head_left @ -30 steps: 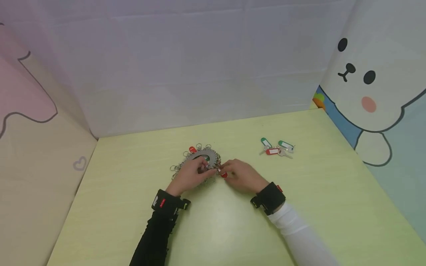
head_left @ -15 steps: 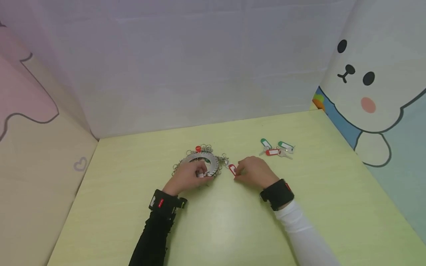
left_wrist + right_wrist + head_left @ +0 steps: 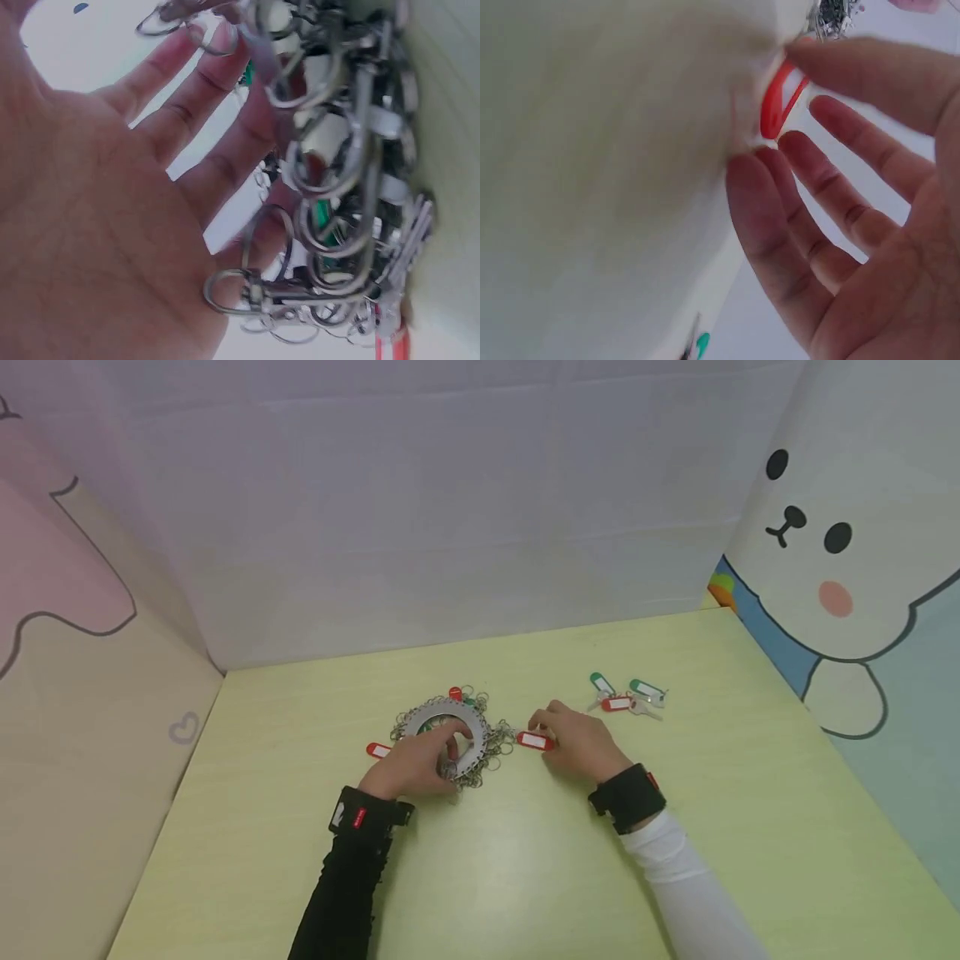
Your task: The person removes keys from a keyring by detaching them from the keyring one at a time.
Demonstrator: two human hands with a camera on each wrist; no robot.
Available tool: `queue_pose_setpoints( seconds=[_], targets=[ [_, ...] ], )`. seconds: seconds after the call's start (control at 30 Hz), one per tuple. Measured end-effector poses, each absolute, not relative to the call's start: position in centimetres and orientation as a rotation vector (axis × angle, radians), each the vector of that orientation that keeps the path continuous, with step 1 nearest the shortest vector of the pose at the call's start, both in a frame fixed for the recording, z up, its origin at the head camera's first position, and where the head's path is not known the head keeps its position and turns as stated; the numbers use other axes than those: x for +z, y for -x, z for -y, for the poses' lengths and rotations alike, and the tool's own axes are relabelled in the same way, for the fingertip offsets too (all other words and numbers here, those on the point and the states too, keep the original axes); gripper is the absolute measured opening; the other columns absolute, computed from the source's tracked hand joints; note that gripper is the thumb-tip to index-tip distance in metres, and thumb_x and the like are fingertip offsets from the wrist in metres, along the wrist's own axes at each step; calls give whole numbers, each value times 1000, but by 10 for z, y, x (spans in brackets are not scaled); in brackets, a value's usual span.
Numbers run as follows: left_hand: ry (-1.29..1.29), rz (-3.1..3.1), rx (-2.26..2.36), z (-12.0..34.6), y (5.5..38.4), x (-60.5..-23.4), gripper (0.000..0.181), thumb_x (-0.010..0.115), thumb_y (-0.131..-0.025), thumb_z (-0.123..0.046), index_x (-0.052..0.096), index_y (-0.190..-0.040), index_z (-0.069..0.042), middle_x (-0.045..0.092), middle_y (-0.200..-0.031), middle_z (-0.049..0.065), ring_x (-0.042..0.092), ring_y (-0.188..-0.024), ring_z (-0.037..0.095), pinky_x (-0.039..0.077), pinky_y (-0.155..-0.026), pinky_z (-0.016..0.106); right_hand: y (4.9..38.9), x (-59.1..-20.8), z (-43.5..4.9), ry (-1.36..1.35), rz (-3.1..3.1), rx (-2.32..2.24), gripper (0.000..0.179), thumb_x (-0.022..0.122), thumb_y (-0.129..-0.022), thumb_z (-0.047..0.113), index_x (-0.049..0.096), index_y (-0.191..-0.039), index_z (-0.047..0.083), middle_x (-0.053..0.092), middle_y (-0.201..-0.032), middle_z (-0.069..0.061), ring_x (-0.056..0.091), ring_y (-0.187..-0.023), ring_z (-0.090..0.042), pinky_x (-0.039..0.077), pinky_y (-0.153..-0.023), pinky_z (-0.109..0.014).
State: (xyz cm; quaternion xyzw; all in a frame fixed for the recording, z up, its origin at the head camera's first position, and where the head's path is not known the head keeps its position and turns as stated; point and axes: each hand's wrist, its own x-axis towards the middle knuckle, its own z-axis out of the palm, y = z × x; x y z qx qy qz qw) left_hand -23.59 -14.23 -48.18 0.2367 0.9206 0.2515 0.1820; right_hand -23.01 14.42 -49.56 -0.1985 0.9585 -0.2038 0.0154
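In the head view, a flat grey metal key ring (image 3: 478,732) with a notched rim lies fringed by small wire loops and clips. The left hand (image 3: 417,762) curls round its near side, forefinger over the central hole and thumb at the outer edge. Its fingers show behind the clips (image 3: 360,150) in the left wrist view. A red key tag (image 3: 534,741) with a white label extends to the right of the ring. Beside it the right hand (image 3: 583,745) has its fingers loosely spread, thumb tip right at the tag (image 3: 774,105) in the right wrist view.
Several keys with green and red tags (image 3: 617,702) lie together toward the back right of the pale yellow table (image 3: 300,877). Another red tag (image 3: 377,750) shows left of the left hand, and one more (image 3: 455,693) sits at the ring's far edge. Cloth walls surround the table.
The right hand has moved right from the ring's edge, and the red tag beside it now lies level. The metal ring has turned and lies flatter; a red tag has appeared at its left.
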Motion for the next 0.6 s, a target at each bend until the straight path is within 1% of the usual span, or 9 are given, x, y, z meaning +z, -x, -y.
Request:
queue_pose_setpoints(
  seconds=[0.07,0.13,0.2,0.27,0.3,0.37,0.5,0.57,0.6],
  targets=[
    [-648,-2636,718,139,236,-483,65,92,-78,-34,56,-130,-25,62,-107,-3,55,-71,14,46,-67,32,229,-498,-141,654,-2965,-602,43,83,-86,15,71,-127,18,63,-114,-4,63,-90,-19,49,-66,-33],
    [-674,-2705,706,132,235,-488,65,92,-78,-43,57,-130,-24,61,-117,0,58,-77,16,48,-66,31,229,-501,-139,680,-2953,-612,44,84,-87,20,72,-130,19,65,-112,-2,63,-92,-18,50,-68,-33],
    [-744,-2747,683,124,234,-493,69,91,-81,-40,56,-138,-23,59,-133,4,65,-89,20,51,-66,32,229,-502,-138,667,-2939,-660,39,83,-88,16,74,-125,18,66,-101,0,62,-82,-16,48,-65,-32],
    [-840,-2760,622,116,232,-498,77,88,-85,-29,48,-151,-24,52,-150,6,67,-108,28,55,-69,35,230,-502,-138,643,-2919,-718,33,80,-87,8,74,-119,17,65,-88,2,58,-74,-13,46,-63,-31],
    [-871,-2742,610,114,230,-499,82,86,-86,-22,43,-156,-24,47,-157,6,65,-119,32,56,-71,37,230,-501,-139,638,-2910,-735,32,78,-87,5,74,-117,16,65,-84,3,57,-71,-12,45,-62,-30],
    [-889,-2695,607,110,228,-500,88,81,-89,-10,35,-162,-24,45,-161,7,57,-135,34,58,-76,41,232,-500,-141,653,-2897,-734,33,74,-88,2,74,-118,16,62,-82,4,54,-69,-11,44,-61,-28],
    [-842,-2675,610,109,227,-497,82,70,-91,4,38,-161,-23,48,-158,7,56,-137,33,55,-74,38,231,-489,-146,722,-2886,-767,36,66,-92,-4,77,-118,17,56,-85,1,47,-68,-11,37,-59,-26],
    [-835,-2657,612,110,228,-494,82,67,-89,8,40,-160,-23,49,-156,6,60,-130,30,52,-70,37,229,-481,-147,751,-2863,-879,39,59,-92,-9,80,-112,17,56,-84,-1,46,-68,-11,36,-60,-25],
    [-839,-2649,618,111,228,-493,80,68,-89,7,42,-159,-22,50,-155,6,61,-129,30,53,-73,37,228,-477,-146,762,-2840,-954,40,56,-93,-11,82,-107,16,57,-83,-3,46,-68,-11,36,-61,-25]
  ],
)
